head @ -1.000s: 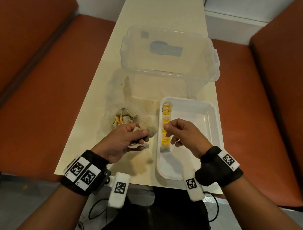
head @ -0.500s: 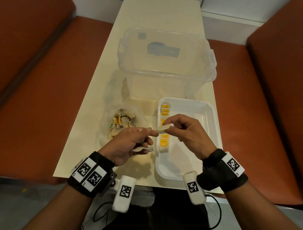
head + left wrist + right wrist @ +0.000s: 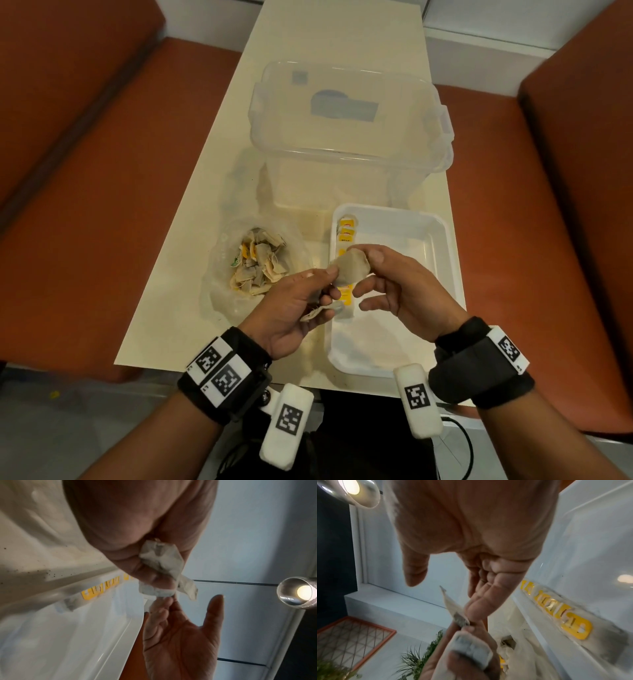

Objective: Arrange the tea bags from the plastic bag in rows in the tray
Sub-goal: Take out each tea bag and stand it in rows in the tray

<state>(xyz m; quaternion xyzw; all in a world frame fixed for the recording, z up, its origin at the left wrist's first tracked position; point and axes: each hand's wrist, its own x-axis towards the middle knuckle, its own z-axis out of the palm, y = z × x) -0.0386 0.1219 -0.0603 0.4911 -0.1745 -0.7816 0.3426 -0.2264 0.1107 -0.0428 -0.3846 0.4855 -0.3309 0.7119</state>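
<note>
A beige tea bag (image 3: 352,269) hangs above the left side of the white tray (image 3: 442,260). My left hand (image 3: 327,284) pinches its left edge between thumb and forefinger. More crumpled tea bags (image 3: 163,561) are tucked in the same hand's lower fingers. My right hand (image 3: 370,274) lies with its index finger (image 3: 481,605) along the tea bag (image 3: 452,608); its thumb (image 3: 414,572) stands apart. A row of tea bags with yellow tags (image 3: 346,233) lines the tray's left wall. The clear plastic bag (image 3: 260,263) of loose tea bags lies left of the tray.
A large clear lidded container (image 3: 346,113) stands behind the tray and bag on the narrow cream table (image 3: 191,219). Orange-brown cushioned seats (image 3: 85,205) flank the table on both sides. The tray's right half is bare white.
The right hand left the tray row and met the left hand above the tray's left edge. The tea bag between them has turned from edge-on to broad face up.
</note>
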